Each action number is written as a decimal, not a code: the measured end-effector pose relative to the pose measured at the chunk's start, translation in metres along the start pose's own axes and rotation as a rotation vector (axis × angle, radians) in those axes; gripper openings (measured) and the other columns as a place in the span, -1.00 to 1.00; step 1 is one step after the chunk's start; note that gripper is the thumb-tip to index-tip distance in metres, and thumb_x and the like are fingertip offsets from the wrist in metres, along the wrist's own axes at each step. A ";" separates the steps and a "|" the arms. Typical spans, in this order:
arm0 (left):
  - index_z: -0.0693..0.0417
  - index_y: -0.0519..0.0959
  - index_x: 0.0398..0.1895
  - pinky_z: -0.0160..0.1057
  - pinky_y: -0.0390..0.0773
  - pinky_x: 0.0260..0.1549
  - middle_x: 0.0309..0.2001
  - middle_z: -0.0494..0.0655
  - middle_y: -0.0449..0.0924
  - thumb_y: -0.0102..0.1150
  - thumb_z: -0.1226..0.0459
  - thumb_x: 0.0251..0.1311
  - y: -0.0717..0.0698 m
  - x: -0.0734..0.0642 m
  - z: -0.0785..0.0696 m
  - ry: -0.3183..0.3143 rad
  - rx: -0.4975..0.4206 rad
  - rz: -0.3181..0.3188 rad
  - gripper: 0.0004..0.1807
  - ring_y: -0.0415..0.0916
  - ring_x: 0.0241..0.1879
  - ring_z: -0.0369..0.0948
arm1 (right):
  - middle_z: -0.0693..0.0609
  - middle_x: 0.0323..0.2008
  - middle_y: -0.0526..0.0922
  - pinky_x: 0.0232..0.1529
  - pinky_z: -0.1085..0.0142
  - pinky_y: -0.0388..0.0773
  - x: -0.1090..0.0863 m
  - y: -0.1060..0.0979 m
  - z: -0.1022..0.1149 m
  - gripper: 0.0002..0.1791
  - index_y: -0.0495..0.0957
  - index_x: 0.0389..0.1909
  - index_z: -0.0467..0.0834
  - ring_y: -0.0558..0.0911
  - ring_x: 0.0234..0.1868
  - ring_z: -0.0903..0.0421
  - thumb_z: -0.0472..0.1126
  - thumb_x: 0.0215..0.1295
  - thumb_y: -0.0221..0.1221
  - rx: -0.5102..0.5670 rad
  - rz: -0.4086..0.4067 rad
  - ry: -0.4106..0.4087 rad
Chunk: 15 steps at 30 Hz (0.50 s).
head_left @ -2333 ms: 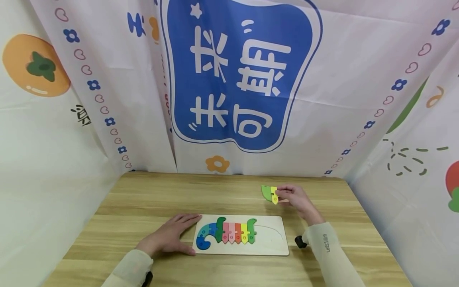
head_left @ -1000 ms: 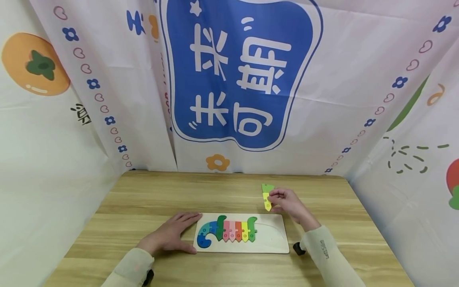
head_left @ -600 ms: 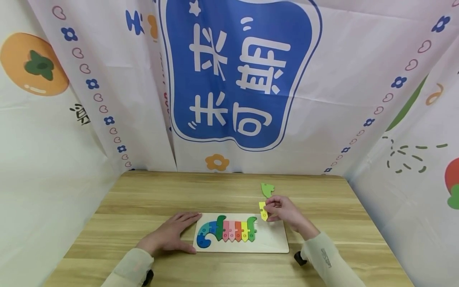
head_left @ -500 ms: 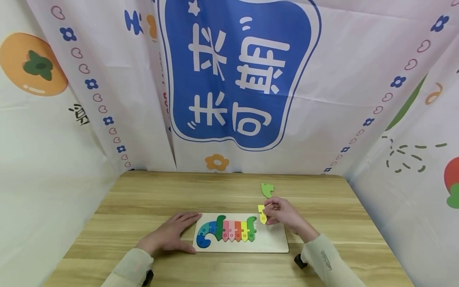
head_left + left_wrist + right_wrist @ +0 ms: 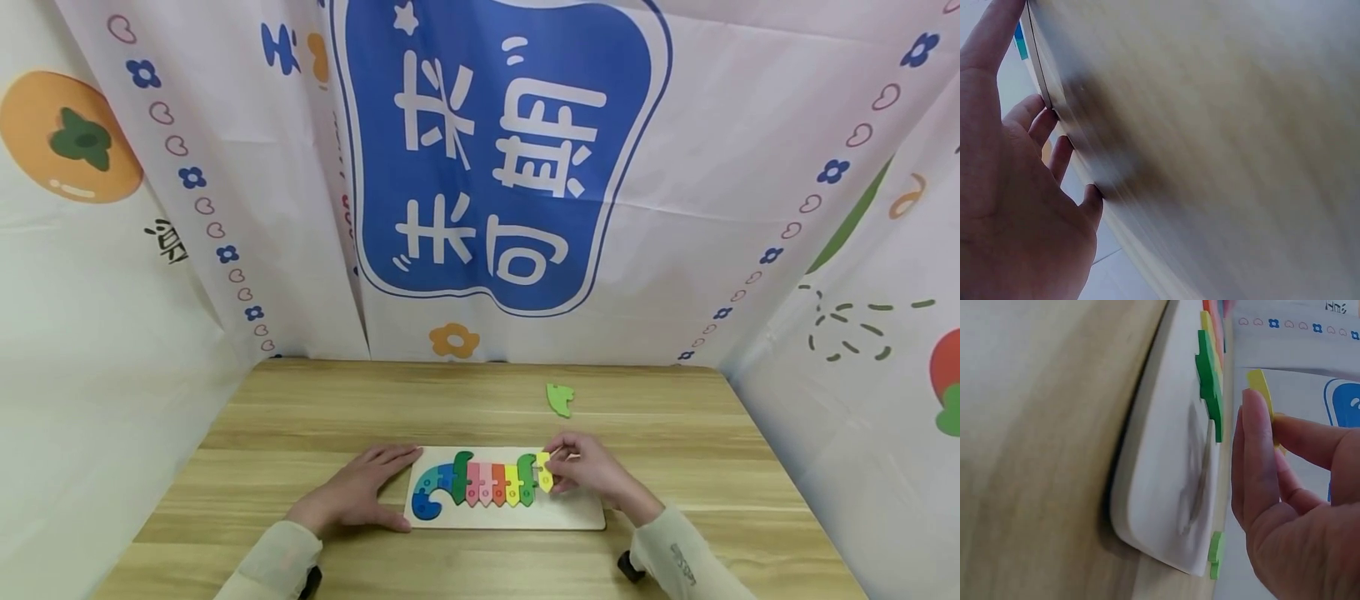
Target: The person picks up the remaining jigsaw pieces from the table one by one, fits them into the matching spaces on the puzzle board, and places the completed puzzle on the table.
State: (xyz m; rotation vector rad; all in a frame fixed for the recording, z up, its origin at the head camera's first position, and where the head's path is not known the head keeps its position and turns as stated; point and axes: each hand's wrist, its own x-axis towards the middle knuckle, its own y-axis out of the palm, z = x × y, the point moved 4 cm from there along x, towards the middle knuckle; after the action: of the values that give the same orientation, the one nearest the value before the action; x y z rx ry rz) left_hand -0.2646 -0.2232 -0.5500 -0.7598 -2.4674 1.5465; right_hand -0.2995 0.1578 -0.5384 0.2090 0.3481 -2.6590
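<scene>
A pale wooden puzzle board (image 5: pixel 573 510) lies on the table with a row of coloured puzzle pieces on it, blue at the left and a green piece (image 5: pixel 527 482) at the right end. Between thumb and fingers my right hand (image 5: pixel 588 471) pinches a yellow puzzle piece (image 5: pixel 545 473), just right of that green piece. In the right wrist view the yellow piece (image 5: pixel 1260 387) is held above the board surface. My left hand (image 5: pixel 360 492) rests at the board's left end, fingers and thumb spread at its corners. Behind the board lies a light green puzzle piece (image 5: pixel 559 400).
The wooden table (image 5: pixel 337 400) reaches back to a white printed cloth (image 5: pixel 637 275) that hangs behind it and at both sides. A black wrist strap part (image 5: pixel 630 567) shows under the right sleeve.
My right hand drew the yellow piece away from the light green one and brought it forward over the board, beside the green piece. The left hand stays in place.
</scene>
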 end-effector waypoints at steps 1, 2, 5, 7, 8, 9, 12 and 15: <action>-0.27 0.17 0.65 0.40 0.20 0.41 0.61 -0.16 0.18 0.42 -0.42 -0.07 0.000 0.000 0.000 0.002 0.000 -0.001 0.20 0.11 0.55 0.10 | -0.16 -0.22 0.58 -0.24 0.12 0.78 -0.001 0.001 -0.001 -0.71 0.50 0.08 -0.42 0.72 -0.38 0.03 -0.40 0.41 0.24 -0.002 0.003 0.003; -0.27 0.17 0.65 0.40 0.20 0.41 0.60 -0.16 0.18 0.42 -0.42 -0.07 0.000 -0.001 -0.001 0.004 -0.001 -0.004 0.20 0.11 0.55 0.10 | -0.15 -0.22 0.57 -0.25 0.14 0.78 -0.001 0.002 -0.002 -0.71 0.50 0.07 -0.42 0.72 -0.38 0.03 -0.40 0.40 0.25 -0.005 0.005 0.010; -0.25 0.17 0.65 0.40 0.21 0.40 0.60 -0.16 0.18 0.42 -0.42 -0.07 0.000 -0.001 -0.002 0.011 0.005 -0.005 0.21 0.12 0.54 0.10 | -0.14 -0.24 0.56 -0.27 0.15 0.78 -0.001 0.005 -0.005 -0.74 0.51 0.02 -0.42 0.71 -0.39 0.04 -0.42 0.38 0.26 -0.007 0.012 0.021; -0.24 0.17 0.65 0.39 0.22 0.40 0.60 -0.15 0.18 0.41 -0.43 -0.07 0.000 0.000 -0.002 0.014 0.011 -0.006 0.21 0.12 0.54 0.10 | -0.13 -0.27 0.57 -0.27 0.15 0.78 -0.001 0.006 -0.006 -0.75 0.51 0.00 -0.42 0.70 -0.40 0.06 -0.43 0.37 0.27 -0.006 0.014 0.028; -0.24 0.17 0.65 0.39 0.22 0.41 0.60 -0.15 0.18 0.41 -0.43 -0.07 0.000 0.000 -0.002 0.015 0.012 -0.007 0.21 0.12 0.54 0.10 | -0.12 -0.28 0.57 -0.27 0.16 0.78 -0.001 0.007 -0.007 -0.75 0.51 0.00 -0.42 0.70 -0.40 0.06 -0.43 0.36 0.27 -0.006 0.014 0.031; -0.24 0.16 0.65 0.39 0.22 0.41 0.60 -0.15 0.18 0.40 -0.43 -0.07 0.001 0.000 -0.001 0.015 0.015 -0.007 0.21 0.12 0.54 0.10 | -0.12 -0.29 0.58 -0.28 0.16 0.78 0.000 0.007 -0.007 -0.75 0.51 -0.01 -0.42 0.71 -0.41 0.06 -0.44 0.36 0.27 -0.006 0.014 0.030; -0.25 0.16 0.65 0.39 0.21 0.42 0.60 -0.16 0.18 0.39 -0.44 -0.07 0.001 0.000 -0.001 0.011 0.018 -0.007 0.21 0.11 0.55 0.11 | -0.11 -0.30 0.59 -0.29 0.16 0.77 0.000 0.007 -0.008 -0.74 0.50 -0.01 -0.43 0.70 -0.42 0.08 -0.44 0.35 0.28 -0.009 0.013 0.027; -0.28 0.16 0.65 0.38 0.20 0.42 0.60 -0.18 0.18 0.39 -0.45 -0.07 0.001 0.000 0.000 0.003 0.021 -0.006 0.21 0.10 0.55 0.09 | -0.11 -0.31 0.60 -0.31 0.18 0.77 0.001 0.007 -0.009 -0.74 0.51 -0.01 -0.42 0.70 -0.42 0.09 -0.44 0.35 0.29 -0.023 0.010 0.028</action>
State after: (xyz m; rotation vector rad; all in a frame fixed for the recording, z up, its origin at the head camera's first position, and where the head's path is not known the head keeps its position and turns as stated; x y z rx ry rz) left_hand -0.2647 -0.2231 -0.5507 -0.7498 -2.4454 1.5653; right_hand -0.2963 0.1537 -0.5492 0.2405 0.3859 -2.6430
